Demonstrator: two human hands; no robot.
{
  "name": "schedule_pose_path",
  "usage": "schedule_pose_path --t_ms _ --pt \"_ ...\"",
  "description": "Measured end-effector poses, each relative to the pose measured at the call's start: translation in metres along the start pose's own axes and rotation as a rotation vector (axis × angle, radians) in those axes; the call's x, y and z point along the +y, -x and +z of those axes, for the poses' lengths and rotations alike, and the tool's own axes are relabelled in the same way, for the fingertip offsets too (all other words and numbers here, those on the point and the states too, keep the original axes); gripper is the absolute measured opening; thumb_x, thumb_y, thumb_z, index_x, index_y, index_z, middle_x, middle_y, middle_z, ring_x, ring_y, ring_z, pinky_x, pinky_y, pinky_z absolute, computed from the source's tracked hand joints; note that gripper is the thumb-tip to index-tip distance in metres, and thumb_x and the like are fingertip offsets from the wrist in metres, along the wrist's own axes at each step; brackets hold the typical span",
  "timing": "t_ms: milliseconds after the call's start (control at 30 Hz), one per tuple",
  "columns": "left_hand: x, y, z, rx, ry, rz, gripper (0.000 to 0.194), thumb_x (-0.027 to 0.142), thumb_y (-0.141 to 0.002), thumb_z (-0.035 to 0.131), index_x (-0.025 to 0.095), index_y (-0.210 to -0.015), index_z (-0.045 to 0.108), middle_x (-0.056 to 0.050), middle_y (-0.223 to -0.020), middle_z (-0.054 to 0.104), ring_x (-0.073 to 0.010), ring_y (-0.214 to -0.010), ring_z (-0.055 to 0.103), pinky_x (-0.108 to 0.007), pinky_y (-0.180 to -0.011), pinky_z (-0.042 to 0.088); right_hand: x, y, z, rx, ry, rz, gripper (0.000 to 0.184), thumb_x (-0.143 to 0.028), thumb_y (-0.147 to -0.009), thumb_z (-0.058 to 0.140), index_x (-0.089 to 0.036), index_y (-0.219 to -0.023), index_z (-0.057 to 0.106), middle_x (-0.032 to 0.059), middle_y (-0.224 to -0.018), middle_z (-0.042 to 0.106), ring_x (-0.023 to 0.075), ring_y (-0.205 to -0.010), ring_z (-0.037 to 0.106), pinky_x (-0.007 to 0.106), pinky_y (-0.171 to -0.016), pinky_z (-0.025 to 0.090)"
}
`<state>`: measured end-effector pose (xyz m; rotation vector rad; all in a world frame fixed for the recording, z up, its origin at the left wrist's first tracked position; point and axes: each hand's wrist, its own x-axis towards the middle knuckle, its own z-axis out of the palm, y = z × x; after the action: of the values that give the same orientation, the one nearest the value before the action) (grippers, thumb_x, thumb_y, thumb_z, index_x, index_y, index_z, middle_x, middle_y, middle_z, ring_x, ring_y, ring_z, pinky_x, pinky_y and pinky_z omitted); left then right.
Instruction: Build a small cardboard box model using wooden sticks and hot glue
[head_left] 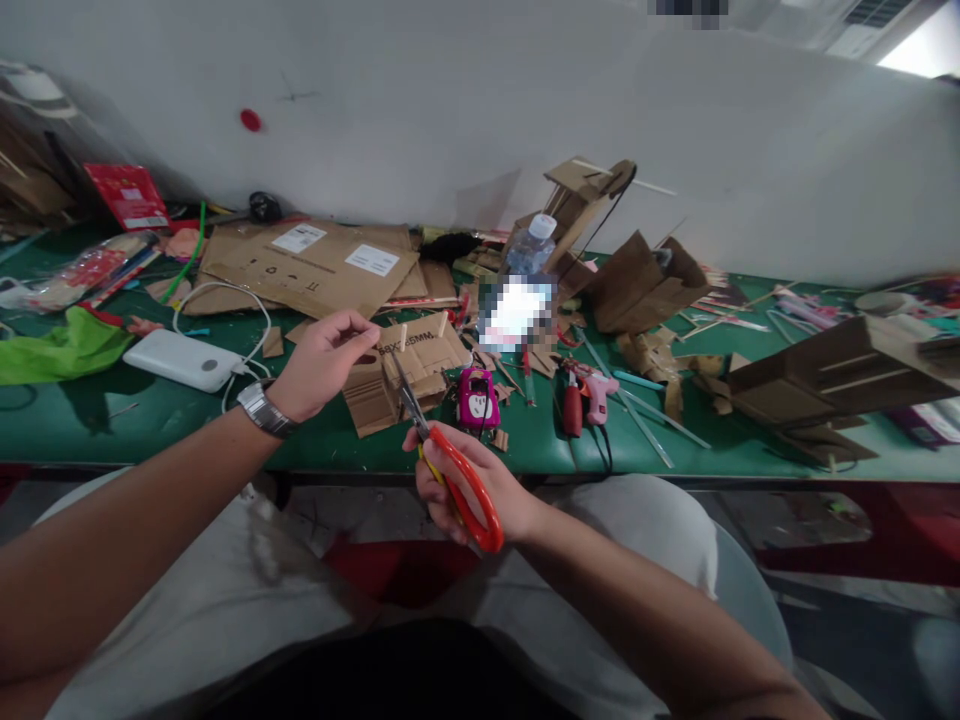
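Observation:
My right hand holds scissors with red-orange handles. Their blades point up and away, over a printed cardboard piece. To the left of the blade tips is my left hand, with thumb and forefinger pinched together; whatever they hold, if anything, is too small to make out. Two short pale sticks stand up from the cardboard. Beside it, close to the scissors, sits a magenta power socket block. Something slim and yellow shows under the right fingers.
On the green table lie a pink glue gun, a white power bank with a cable, and flat cardboard sheets. A bottle stands near a cardboard structure. Another cardboard construction is at right.

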<state>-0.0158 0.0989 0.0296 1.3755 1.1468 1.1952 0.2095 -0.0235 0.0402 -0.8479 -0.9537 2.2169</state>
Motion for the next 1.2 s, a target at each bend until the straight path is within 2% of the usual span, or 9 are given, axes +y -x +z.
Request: schedule_pose_path --t_ms 400,767,900,1067,1200 --pt "-0.0004 0.0009 -0.0006 0.014 -0.094 0.078 0.027 0.046 -0.090 0.080 0.019 -0.090 0.076 -0.005 -0.094 0.076 -0.0199 -0.090 0.069 -0.033 -0.086 0.061 -0.0006 0.0019 0.0022 -0.024 0.040 0.021 0.057 -0.073 -0.096 0.075 -0.027 -0.116 0.048 -0.0135 -0.064 0.051 0.0098 -0.037 0.057 0.019 -0.035 0.049" --pt "-0.0018 0.0017 -0.0005 0.036 -0.066 0.046 0.033 0.051 -0.086 0.083 0.020 -0.089 0.074 -0.006 -0.097 0.077 -0.0214 -0.092 0.070 -0.034 -0.085 0.064 -0.0033 0.0021 0.0017 -0.026 0.064 0.023 0.058 -0.072 -0.094 0.077 -0.027 -0.114 0.047 -0.0151 -0.060 0.052 0.0084 -0.031 0.048 0.020 -0.033 0.046" --pt "-0.0024 0.0014 -0.0006 0.044 -0.078 0.052 0.033 0.052 -0.086 0.082 0.019 -0.090 0.075 -0.006 -0.098 0.078 -0.0216 -0.092 0.071 -0.034 -0.083 0.064 -0.0043 0.0016 0.0029 0.020 0.084 0.040 0.063 -0.076 -0.089 0.078 -0.027 -0.114 0.048 -0.0159 -0.057 0.051 0.0098 -0.030 0.050 0.019 -0.031 0.044" --pt "-0.0012 0.0022 -0.0015 0.054 -0.145 0.095 0.029 0.048 -0.090 0.079 0.020 -0.091 0.075 -0.006 -0.098 0.079 -0.0220 -0.091 0.072 -0.033 -0.082 0.064 -0.0069 0.0000 0.0049 0.060 0.064 0.021 0.058 -0.071 -0.091 0.077 -0.024 -0.118 0.054 -0.0127 -0.063 0.056 0.0073 -0.035 0.049 0.018 -0.033 0.041" --pt "-0.0007 0.0037 -0.0019 0.032 -0.231 0.168 0.025 0.046 -0.094 0.075 0.020 -0.091 0.075 -0.007 -0.101 0.080 -0.0219 -0.091 0.073 -0.033 -0.084 0.063 -0.0080 -0.0042 0.0046 0.074 0.054 -0.026 0.052 -0.066 -0.093 0.075 -0.025 -0.116 0.053 -0.0108 -0.068 0.061 0.0058 -0.038 0.046 0.016 -0.034 0.033"
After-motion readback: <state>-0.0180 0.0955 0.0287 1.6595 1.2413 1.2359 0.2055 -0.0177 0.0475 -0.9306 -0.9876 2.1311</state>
